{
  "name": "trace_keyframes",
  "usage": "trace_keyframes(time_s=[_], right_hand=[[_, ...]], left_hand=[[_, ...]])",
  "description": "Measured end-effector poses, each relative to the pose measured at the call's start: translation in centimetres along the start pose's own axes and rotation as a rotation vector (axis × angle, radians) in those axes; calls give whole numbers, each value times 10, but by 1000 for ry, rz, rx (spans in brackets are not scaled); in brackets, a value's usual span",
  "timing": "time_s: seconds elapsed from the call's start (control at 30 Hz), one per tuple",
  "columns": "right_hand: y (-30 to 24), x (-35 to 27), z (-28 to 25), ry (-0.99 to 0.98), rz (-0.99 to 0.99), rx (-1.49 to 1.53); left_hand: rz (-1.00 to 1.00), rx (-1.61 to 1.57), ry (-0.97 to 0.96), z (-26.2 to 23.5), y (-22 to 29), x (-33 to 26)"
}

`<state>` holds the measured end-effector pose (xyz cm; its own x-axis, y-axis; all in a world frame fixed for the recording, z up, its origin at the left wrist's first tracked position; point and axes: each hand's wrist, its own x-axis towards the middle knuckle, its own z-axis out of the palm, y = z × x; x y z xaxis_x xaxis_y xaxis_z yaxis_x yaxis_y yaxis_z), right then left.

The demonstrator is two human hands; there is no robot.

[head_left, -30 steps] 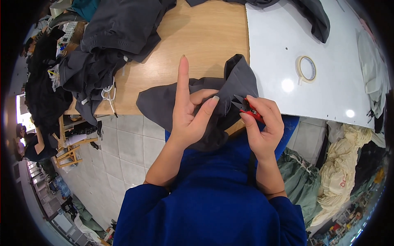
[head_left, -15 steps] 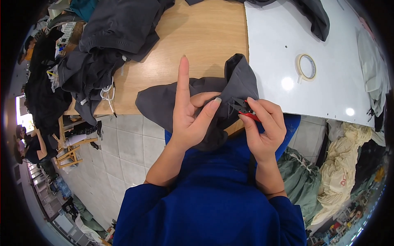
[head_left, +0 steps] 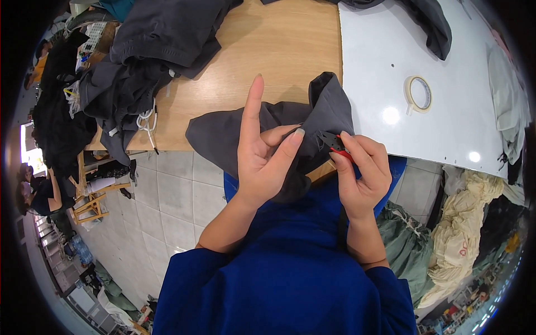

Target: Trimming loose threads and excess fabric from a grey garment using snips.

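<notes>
A dark grey garment (head_left: 220, 134) lies bunched at the near edge of the wooden table, partly hanging over it. My left hand (head_left: 262, 148) pinches a fold of its cloth between thumb and a bent finger, while the index finger points straight up. In my right hand (head_left: 363, 173) is a pair of small thread snips (head_left: 335, 144) with red handles and black blades, held between thumb and fingers. The blades point left and touch or nearly touch the cloth beside my left thumb. Loose threads show at the blade tips; whether they are between the blades I cannot tell.
More dark grey garments (head_left: 162, 39) are piled at the far left, with a white cord (head_left: 147, 121) hanging nearby. On the white tabletop (head_left: 374, 72) lies a roll of masking tape (head_left: 419, 94). Cream cloth (head_left: 460, 234) and a green sack (head_left: 405, 237) stand at right. A person (head_left: 47, 192) is at far left.
The snips look more closed than before and have shifted slightly right and up with my right hand. My left hand has tilted a little, still pinching the cloth.
</notes>
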<state>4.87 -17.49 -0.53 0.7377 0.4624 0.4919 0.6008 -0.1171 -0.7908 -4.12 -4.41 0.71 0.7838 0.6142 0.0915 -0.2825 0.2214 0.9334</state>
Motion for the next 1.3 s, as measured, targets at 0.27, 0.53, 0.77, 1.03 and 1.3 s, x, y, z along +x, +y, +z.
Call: trace_keyframes(time_s=[0.27,0.53,0.77,1.03,1.3], right_hand=[[2,-3,-4,40,-30,-37],[-1,-2,-8,-37,3,-4],[2,-3,-9,4,-44,-21],[4,-7,-13,5,-28,12],[1,-5,-15,-68,-69,-33]], left_hand=[[6,50,68,6,4,-1],[40,72,11,4,0,-3],[10,82,-16,8,2,-4],[-17,59,33,7,3,-3],[-33,-3,44,4,0,-4]])
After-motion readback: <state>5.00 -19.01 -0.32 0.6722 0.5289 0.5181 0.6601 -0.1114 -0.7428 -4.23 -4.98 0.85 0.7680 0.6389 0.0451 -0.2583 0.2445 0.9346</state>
